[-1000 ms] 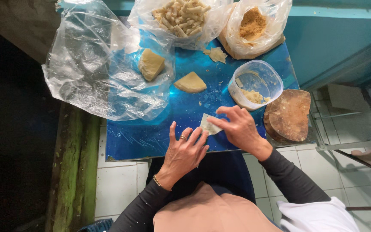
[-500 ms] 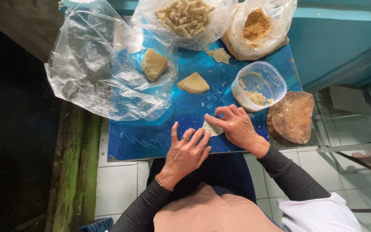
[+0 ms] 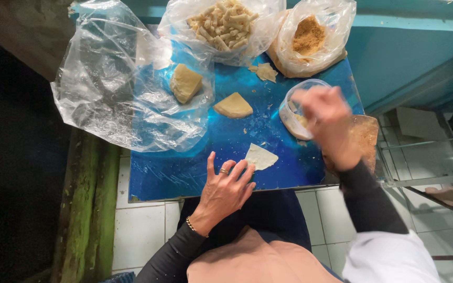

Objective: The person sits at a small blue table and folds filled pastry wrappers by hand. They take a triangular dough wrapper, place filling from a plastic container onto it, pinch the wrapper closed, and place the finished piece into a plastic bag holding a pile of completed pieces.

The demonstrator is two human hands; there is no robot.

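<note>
pinning a thin triangular wrapper point(image 3: 260, 156) flat on the blue table point(image 3: 184, 173) with spread fingertips at its near edge, the left hand point(image 3: 226, 188) grips nothing, while the blurred right hand point(image 3: 325, 123), fingers loosely bunched over the clear tub point(image 3: 294, 112), may be pinching filling, though that cannot be told.

Probably a home food-prep corner, tiled floor point(image 3: 142, 230), blue table point(image 3: 184, 173), dough pieces point(image 3: 233, 106)

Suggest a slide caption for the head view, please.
Left hand steadies a dough sheet; right hand reaches over the plastic tub.
</note>
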